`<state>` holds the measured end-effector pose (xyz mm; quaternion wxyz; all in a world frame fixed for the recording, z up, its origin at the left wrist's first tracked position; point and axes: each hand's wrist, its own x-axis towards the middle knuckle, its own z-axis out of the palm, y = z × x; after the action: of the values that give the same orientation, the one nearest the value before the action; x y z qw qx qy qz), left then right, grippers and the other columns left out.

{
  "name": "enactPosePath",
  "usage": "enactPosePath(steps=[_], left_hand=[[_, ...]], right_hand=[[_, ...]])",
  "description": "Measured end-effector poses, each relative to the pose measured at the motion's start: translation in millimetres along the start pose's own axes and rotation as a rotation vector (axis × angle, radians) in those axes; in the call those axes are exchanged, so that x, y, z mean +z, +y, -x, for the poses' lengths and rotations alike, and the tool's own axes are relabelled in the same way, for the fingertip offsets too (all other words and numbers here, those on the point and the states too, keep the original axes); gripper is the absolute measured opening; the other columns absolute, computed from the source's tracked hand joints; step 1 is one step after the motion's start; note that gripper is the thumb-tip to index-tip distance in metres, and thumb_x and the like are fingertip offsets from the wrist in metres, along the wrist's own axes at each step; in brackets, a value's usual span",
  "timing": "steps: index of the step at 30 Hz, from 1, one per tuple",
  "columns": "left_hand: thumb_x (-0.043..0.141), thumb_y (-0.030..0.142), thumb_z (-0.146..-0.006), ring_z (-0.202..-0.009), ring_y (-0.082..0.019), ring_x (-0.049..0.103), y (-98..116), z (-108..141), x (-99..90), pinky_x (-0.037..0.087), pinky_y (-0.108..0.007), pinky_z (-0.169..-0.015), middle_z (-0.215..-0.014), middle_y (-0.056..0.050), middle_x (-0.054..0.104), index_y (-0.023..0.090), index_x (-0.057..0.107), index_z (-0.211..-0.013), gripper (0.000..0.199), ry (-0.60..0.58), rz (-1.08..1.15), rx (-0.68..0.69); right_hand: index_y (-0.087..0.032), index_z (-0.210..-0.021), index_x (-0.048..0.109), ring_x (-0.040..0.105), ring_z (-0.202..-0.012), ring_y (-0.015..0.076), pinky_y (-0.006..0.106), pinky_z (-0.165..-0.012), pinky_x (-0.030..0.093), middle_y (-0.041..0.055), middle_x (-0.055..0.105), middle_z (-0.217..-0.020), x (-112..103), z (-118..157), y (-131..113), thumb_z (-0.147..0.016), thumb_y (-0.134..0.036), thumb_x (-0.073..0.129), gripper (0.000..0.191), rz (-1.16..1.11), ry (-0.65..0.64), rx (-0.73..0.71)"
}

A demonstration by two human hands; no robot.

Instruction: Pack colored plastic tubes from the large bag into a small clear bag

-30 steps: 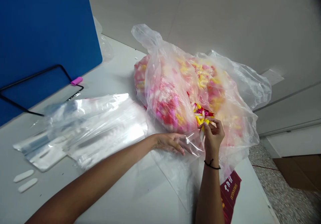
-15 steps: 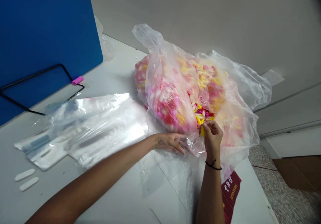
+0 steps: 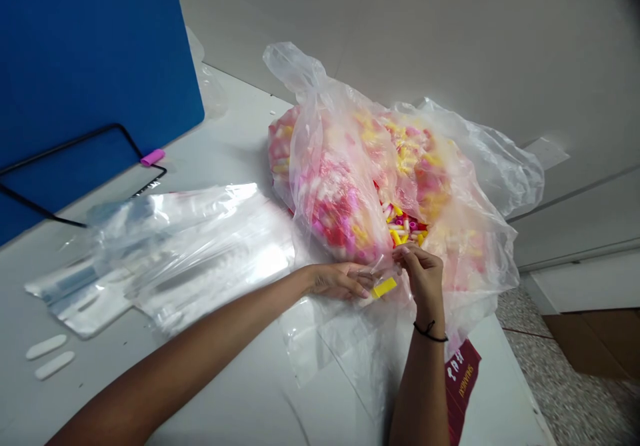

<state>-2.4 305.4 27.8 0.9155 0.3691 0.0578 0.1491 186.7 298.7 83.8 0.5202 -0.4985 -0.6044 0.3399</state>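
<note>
A large clear plastic bag [image 3: 330, 166] full of red, pink, white and yellow small tubes lies open toward me. Just below its opening, my left hand [image 3: 345, 281] is closed on a small clear bag [image 3: 313, 346]. A yellow piece [image 3: 385, 288] shows at that bag's upper end, beside my left fingertips. My right hand [image 3: 420, 269] is pinched at the near edge of the opening, touching thin plastic; whether a tube is between its fingers is hidden. Loose tubes [image 3: 406, 228] show just beyond the right fingertips.
Flat clear bags [image 3: 215, 253] are piled on the left of the white table [image 3: 210, 393]. Two white strips [image 3: 55, 365] lie near them. A blue board [image 3: 95, 79] with a black wire stand [image 3: 65, 146] is at the upper left. A dark red printed sheet [image 3: 463, 393] lies at right.
The yellow piece, earlier at my right fingertips, is now by my left fingers at the small bag. My right fingers have shifted slightly left.
</note>
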Motion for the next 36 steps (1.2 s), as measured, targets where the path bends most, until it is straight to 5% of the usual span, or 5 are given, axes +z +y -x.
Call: enactPosePath(steps=[11,17,21,28,36], left_hand=[[0.076,0.026,-0.066,-0.091,-0.012,0.057,0,1,-1.2,0.040,-0.022,-0.073,-0.105,-0.005,0.066,0.020,0.056,-0.118,0.056,0.073,-0.160,-0.060],[0.077,0.026,-0.067,-0.085,-0.011,0.060,2,4,1.7,0.041,-0.020,-0.068,-0.102,-0.007,0.069,0.020,0.057,-0.118,0.055,-0.004,-0.158,-0.086],[0.079,0.026,-0.063,-0.072,-0.010,0.061,4,6,9.3,0.043,-0.019,-0.064,-0.093,-0.007,0.071,0.018,0.056,-0.119,0.061,-0.051,-0.183,-0.186],[0.079,0.031,-0.061,-0.058,-0.011,0.057,-5,0,43.2,0.042,-0.019,-0.049,-0.090,-0.006,0.072,0.019,0.060,-0.116,0.059,-0.219,-0.427,-0.377],[0.074,0.037,-0.068,-0.093,-0.019,0.063,-44,16,112.0,0.049,-0.028,-0.077,-0.096,-0.006,0.071,0.019,0.060,-0.115,0.052,-0.300,-0.540,-0.318]], right_hand=[[-0.015,-0.065,0.063,0.048,-0.047,0.0102,0.022,-0.045,0.036,0.0000,0.055,-0.055,-3,0,3,-0.079,-0.031,0.061,0.022,-0.096,0.095,0.058],[-0.017,-0.075,0.065,0.045,-0.050,0.0090,0.021,-0.048,0.037,-0.0019,0.052,-0.057,-23,12,-21,-0.077,-0.025,0.064,0.008,0.024,-0.244,0.165],[-0.017,-0.074,0.068,0.050,-0.061,0.0113,0.022,-0.051,0.041,0.0034,0.057,-0.077,-39,52,-30,-0.075,-0.029,0.067,0.012,0.052,-0.358,0.224],[-0.021,-0.101,0.069,0.046,-0.063,0.0109,0.021,-0.052,0.040,-0.0007,0.046,-0.071,-56,139,-32,-0.070,-0.036,0.073,0.035,0.066,-0.404,0.309],[-0.021,-0.085,0.069,0.050,-0.069,0.0139,0.023,-0.056,0.040,0.0022,0.052,-0.077,-54,206,-48,-0.075,-0.032,0.068,0.014,-0.090,-0.219,0.189]])
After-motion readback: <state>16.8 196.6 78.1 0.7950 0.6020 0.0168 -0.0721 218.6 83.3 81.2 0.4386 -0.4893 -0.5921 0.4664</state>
